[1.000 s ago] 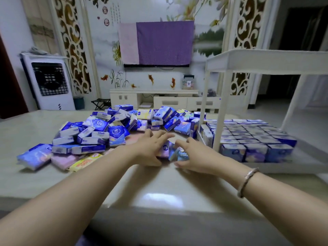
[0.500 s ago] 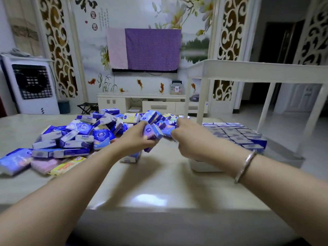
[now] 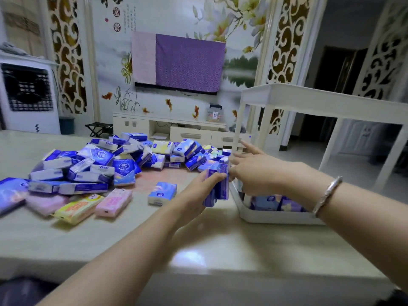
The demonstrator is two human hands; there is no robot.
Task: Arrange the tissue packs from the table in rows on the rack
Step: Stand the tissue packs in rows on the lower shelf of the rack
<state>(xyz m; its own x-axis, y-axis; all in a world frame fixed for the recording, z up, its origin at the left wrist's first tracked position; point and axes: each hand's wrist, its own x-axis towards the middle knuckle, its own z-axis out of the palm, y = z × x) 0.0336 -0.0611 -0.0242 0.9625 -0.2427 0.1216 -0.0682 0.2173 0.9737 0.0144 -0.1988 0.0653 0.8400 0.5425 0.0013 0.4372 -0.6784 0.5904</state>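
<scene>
At the near left corner of the rack [image 3: 273, 217], the left hand [image 3: 194, 195] curls around a small upright bundle of blue tissue packs [image 3: 217, 186] while the right hand [image 3: 256, 173] steadies its far side, forefinger stretched out; I'd keep the packs squeezed flat together, lift them over the rim and set them snug against the rows already on the tray. How many packs are in the bundle is blurred, the right arm hides most of the tray, and whether the right thumb pinches I cannot tell.
</scene>
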